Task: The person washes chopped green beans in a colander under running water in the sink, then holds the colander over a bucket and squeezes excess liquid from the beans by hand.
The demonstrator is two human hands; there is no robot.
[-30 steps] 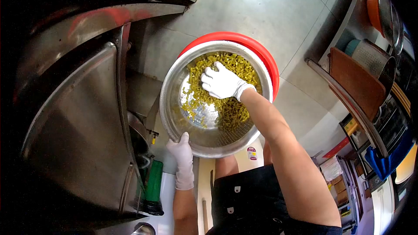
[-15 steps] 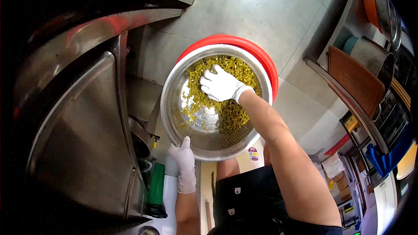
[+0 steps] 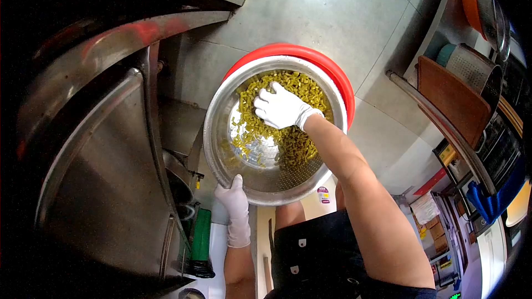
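Note:
A large metal colander (image 3: 210, 155) with a perforated wall holds chopped green vegetable pieces (image 3: 302, 147), heaped toward its far and right sides. My left hand (image 3: 234, 196), in a white glove, grips the near-left rim, thumb over the edge and fingers hidden beneath. Inside the colander, my right hand (image 3: 280, 106), also gloved in white, lies palm down on the pieces. Its fingers are apart and slightly bent; what is under the palm is hidden. A red basin (image 3: 346, 86) shows around the colander's far and right edge, below it.
A stainless steel unit (image 3: 105, 182) stands close on the left. At the right, a rack holds a brown tray (image 3: 449, 99) and a perforated pot (image 3: 471, 69). Grey floor tiles (image 3: 327, 11) stretch beyond the basin. A green roll-like object (image 3: 200, 235) is near my left forearm.
Both hands and the colander stay nearly in place. The view has shifted very slightly.

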